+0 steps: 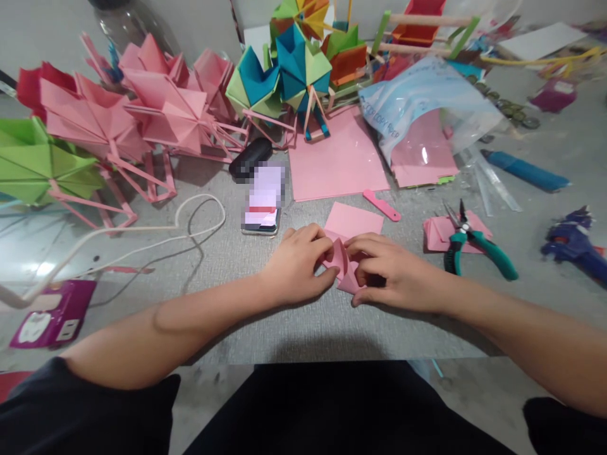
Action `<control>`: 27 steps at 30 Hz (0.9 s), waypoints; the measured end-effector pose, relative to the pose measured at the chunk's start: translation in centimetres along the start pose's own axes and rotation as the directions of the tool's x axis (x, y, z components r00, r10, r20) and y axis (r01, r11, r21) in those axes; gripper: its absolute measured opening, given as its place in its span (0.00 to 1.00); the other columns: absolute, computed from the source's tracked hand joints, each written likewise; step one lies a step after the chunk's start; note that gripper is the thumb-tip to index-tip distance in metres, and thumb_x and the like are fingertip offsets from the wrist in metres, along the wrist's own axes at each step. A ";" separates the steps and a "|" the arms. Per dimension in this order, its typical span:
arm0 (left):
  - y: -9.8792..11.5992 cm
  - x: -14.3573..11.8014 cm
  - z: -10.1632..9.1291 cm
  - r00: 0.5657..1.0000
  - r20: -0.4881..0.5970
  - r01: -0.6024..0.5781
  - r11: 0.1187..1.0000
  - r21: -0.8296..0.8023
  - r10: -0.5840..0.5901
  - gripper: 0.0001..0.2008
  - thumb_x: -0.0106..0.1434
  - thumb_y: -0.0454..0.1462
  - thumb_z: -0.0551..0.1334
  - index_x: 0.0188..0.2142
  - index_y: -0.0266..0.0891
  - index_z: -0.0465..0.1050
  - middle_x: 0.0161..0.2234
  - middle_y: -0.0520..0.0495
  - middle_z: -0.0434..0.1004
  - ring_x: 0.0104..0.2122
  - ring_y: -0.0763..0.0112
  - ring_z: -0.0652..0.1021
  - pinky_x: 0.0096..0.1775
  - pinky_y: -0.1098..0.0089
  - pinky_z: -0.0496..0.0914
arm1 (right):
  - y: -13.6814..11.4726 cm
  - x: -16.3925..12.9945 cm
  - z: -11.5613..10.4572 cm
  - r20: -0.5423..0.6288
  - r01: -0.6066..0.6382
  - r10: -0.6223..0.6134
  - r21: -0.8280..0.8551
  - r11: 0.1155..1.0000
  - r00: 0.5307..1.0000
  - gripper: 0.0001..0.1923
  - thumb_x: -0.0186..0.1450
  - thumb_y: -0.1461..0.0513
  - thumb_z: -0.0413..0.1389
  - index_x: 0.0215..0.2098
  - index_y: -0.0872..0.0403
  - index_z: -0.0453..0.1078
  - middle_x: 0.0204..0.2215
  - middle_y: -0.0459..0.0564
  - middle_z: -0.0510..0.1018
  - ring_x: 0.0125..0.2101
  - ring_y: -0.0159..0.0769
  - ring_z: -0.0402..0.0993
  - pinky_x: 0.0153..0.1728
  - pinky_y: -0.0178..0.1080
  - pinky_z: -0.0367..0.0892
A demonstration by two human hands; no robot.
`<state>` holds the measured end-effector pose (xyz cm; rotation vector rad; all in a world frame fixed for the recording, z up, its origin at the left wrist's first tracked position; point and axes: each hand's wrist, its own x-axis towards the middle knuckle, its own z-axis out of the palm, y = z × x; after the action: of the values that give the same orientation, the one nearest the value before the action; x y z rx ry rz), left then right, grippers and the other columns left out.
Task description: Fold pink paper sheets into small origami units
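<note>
I see a folded pink paper piece [342,264] low on the grey table [294,328], just in front of me, pinched between both hands. My left hand [296,265] closes on its left side, fingers curled over the fold; my right hand [389,272] grips its right side, thumb under and fingers on top, so both are clenched on the paper. The lower tip of the piece pokes out between them, touching the table.

Just behind the hands lies a pink square [355,220], and behind that a larger pink sheet [334,161]. A small pink cutter [382,205] sits just beside the square on the right. Left of the square is a phone [263,202], with a black case [250,159] behind it. To the right, green pliers [474,243] rest on a stack of pink folds [434,232]. A plastic bag [422,104] covers more pink paper farther back. A blue glue gun [576,243] lies at the far right. Along the back and left stand pink paper models [156,107], a green one [38,161] and a multicoloured one [296,60]. A white cord [142,234] loops across the left side.
</note>
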<state>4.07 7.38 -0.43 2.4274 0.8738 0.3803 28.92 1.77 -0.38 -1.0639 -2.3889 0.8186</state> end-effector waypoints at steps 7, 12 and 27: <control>-0.3 0.1 -0.1 1.000 0.011 0.011 0.999 0.043 -0.012 0.05 0.72 0.38 0.64 0.39 0.40 0.74 0.44 0.45 0.77 0.45 0.57 0.78 0.50 0.52 0.67 | 0.0 0.0 0.0 -0.004 0.013 -0.014 -0.018 1.000 1.000 0.17 0.65 0.53 0.74 0.30 0.52 0.74 0.48 0.56 0.80 0.55 0.52 0.76 0.57 0.56 0.70; -0.7 0.1 -0.3 1.000 -0.001 -0.010 0.997 0.082 0.010 0.08 0.75 0.40 0.63 0.39 0.40 0.76 0.43 0.44 0.78 0.45 0.56 0.77 0.50 0.53 0.69 | 0.2 0.0 0.1 -0.015 0.037 -0.038 -0.047 0.998 0.999 0.18 0.65 0.52 0.75 0.31 0.52 0.75 0.50 0.57 0.80 0.55 0.53 0.76 0.57 0.56 0.71; -1.5 1.2 -0.7 0.998 0.025 -0.054 0.985 0.164 0.050 0.14 0.64 0.48 0.72 0.39 0.41 0.75 0.39 0.47 0.74 0.39 0.59 0.76 0.44 0.57 0.70 | 0.0 0.1 0.2 -0.032 0.017 -0.018 -0.020 1.000 0.999 0.15 0.66 0.55 0.74 0.31 0.52 0.75 0.49 0.57 0.80 0.51 0.50 0.77 0.52 0.53 0.74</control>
<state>3.95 9.43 -0.61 2.6050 0.8645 0.3125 28.77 1.76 -0.57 -1.0543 -2.3811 0.7676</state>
